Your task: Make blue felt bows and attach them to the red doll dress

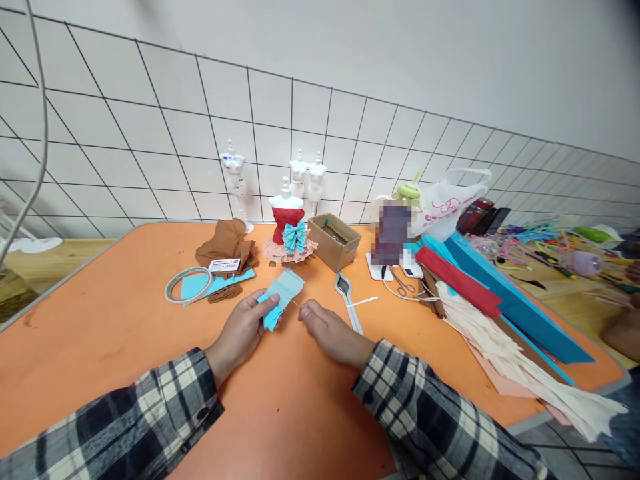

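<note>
My left hand (243,332) pinches a folded piece of light blue crepe paper (283,295) just above the orange table (125,333). My right hand (325,330) is closed in a pinch beside the paper, holding a thin needle-like thing too small to name, its tip close to the paper's right edge. Both sleeves are dark plaid. Behind the paper stands a small mannequin (290,230) dressed in a red bodice with a blue bow and a pink skirt.
Brown fabric (227,248), a coil of tape (189,284), an open cardboard box (334,241), a grey tool (347,297), scissors (404,285), and rolls of blue, red and cream crepe paper (480,293) lie around. Bare white mannequins (234,175) stand by the wire grid.
</note>
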A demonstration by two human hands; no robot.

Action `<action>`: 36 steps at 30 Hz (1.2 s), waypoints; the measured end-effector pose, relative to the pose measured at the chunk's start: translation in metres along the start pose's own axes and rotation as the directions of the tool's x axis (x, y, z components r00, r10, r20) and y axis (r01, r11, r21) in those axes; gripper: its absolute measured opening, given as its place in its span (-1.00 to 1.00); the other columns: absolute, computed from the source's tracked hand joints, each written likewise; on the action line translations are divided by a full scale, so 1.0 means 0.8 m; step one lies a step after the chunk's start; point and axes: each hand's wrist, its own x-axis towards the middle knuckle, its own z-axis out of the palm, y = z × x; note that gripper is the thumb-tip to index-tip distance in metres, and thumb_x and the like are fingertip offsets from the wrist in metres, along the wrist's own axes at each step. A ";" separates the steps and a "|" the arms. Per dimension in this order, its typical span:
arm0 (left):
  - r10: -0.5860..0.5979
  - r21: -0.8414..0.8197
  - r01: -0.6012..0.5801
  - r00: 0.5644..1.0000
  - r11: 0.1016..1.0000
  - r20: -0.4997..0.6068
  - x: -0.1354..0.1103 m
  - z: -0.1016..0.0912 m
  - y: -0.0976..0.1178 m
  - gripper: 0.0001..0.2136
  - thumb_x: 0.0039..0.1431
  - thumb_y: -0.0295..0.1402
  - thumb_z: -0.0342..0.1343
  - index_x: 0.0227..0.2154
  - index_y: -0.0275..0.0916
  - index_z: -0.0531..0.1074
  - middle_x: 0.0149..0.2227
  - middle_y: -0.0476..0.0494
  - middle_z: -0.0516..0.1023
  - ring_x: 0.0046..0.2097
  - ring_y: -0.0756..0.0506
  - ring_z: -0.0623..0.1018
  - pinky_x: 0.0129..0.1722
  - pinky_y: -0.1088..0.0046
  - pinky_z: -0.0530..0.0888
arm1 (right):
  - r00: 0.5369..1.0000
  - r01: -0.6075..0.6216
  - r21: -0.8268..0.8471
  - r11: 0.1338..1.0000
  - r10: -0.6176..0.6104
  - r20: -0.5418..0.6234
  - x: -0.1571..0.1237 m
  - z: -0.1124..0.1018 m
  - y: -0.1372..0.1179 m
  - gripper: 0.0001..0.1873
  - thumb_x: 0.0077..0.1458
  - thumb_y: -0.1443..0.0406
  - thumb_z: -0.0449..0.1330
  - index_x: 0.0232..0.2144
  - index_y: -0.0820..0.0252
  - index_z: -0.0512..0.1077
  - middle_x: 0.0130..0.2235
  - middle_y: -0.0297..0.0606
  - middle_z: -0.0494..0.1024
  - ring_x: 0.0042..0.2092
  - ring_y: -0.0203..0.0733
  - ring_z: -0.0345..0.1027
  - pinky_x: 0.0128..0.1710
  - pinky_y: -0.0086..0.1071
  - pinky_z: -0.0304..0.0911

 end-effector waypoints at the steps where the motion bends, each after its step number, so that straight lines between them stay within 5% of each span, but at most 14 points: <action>1: 0.006 0.010 -0.006 1.000 1.000 0.006 -0.001 0.001 -0.001 -0.74 -0.04 -0.26 0.36 -0.39 -0.31 0.46 -0.51 0.00 0.47 -0.53 0.05 0.39 -0.53 0.57 0.36 | 1.000 0.005 0.008 1.000 -0.005 0.013 -0.001 0.002 -0.001 -0.74 0.33 0.14 -0.14 -0.33 0.12 0.18 -0.42 -0.40 0.30 -0.40 -0.29 0.21 -0.38 -0.40 0.14; 6: 0.039 0.032 -0.040 0.999 0.999 0.020 -0.003 0.003 -0.002 -0.74 -0.02 -0.24 0.35 -0.38 -0.29 0.46 -0.50 0.01 0.47 -0.51 0.05 0.38 -0.51 0.56 0.35 | 0.994 -0.075 0.071 0.995 0.069 0.089 -0.001 0.009 0.003 -0.73 0.35 0.11 -0.19 -0.28 0.10 0.19 -0.41 -0.42 0.35 -0.61 -0.39 0.13 -0.61 -0.47 0.06; 11: 0.057 0.091 -0.062 0.997 0.994 0.055 -0.003 -0.001 -0.006 -0.75 0.03 -0.22 0.31 -0.36 -0.28 0.46 -0.49 0.01 0.46 -0.48 0.03 0.36 -0.49 0.55 0.32 | 0.998 0.065 -0.022 0.998 -0.065 0.022 -0.003 0.008 -0.002 -0.79 0.35 0.20 -0.13 -0.32 0.13 0.18 -0.50 -0.44 0.37 -0.46 -0.33 0.26 -0.41 -0.46 0.10; 17: 0.049 0.150 -0.058 0.997 0.987 0.059 -0.006 0.000 -0.007 -0.73 0.01 -0.21 0.32 -0.32 -0.27 0.47 -0.42 -0.02 0.50 -0.41 0.00 0.40 -0.41 0.53 0.33 | 0.995 0.095 0.004 0.996 -0.094 -0.035 -0.001 0.009 0.001 -0.79 0.35 0.19 -0.12 -0.27 0.12 0.22 -0.48 -0.42 0.32 -0.44 -0.30 0.21 -0.40 -0.43 0.04; 36: 0.084 0.211 -0.108 0.989 0.972 0.119 -0.004 -0.002 -0.008 -0.80 0.07 -0.22 0.29 -0.37 -0.23 0.45 -0.46 0.03 0.45 -0.43 0.01 0.36 -0.38 0.52 0.31 | 0.999 -0.021 0.133 0.991 0.025 -0.023 0.003 0.007 -0.004 -0.79 0.29 0.18 -0.03 -0.38 0.14 0.22 -0.50 -0.46 0.21 -0.47 -0.35 0.06 -0.46 -0.47 0.00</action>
